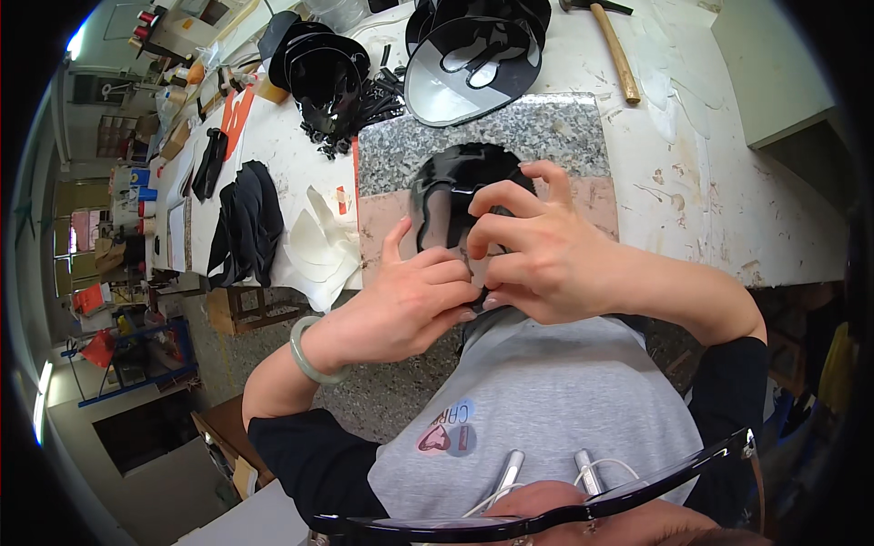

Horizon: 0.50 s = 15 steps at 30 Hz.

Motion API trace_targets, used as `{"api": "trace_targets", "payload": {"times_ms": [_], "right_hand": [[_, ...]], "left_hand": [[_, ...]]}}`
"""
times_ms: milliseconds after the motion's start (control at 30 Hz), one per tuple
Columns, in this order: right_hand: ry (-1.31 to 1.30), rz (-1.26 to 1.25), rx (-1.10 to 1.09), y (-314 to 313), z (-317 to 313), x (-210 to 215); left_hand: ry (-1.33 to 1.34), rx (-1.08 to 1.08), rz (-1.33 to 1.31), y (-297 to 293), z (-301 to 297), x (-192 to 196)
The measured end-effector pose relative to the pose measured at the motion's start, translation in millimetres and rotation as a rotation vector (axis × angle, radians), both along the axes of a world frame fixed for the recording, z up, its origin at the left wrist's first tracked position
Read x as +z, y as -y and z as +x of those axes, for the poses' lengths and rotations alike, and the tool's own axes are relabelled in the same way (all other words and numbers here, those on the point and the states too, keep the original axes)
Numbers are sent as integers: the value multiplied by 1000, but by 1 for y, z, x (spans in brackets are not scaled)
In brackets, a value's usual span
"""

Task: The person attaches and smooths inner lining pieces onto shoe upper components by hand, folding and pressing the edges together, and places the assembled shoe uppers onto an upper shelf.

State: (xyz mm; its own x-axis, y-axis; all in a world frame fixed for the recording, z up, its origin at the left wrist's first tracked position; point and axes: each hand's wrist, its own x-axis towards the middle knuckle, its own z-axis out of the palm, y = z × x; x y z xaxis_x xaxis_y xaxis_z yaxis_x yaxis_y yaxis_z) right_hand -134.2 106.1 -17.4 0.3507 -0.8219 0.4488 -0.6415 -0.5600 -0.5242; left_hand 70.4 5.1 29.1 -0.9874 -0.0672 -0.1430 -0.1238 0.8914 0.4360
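A glossy black curved piece (464, 168), rounded like a cap visor, lies on a stone slab (482, 118) at the front of the table. My left hand (414, 296) is at its near left side, fingers bent and gathered at the near edge, thumb raised. My right hand (546, 241) arches over its right side with bent, spread fingers; the thumb and lower fingertips meet the left hand's fingers at the near edge. Both hands grip that edge, and the fingers hide much of it.
Beyond the slab stand stacked glossy black visor-shaped pieces (473, 68) and another black stack (328, 68) beside black scraps. A wooden-handled hammer (616, 55) lies at the far right. Black cut pieces (248, 223) and white sheets (320, 250) lie left; a pale cabinet (774, 68) stands right.
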Motion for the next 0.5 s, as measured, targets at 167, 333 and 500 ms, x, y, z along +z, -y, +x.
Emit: {"api": "trace_targets", "payload": {"times_ms": [167,333,500], "right_hand": [[8,11,13,3,8,-11],[-52,193,210,19,6,-7],[-320,114,257,31,17,0]], "left_hand": [[18,118,106,-4,14,-12],[72,218,222,-4,31,-15],[99,246,292,2,46,-19]]}}
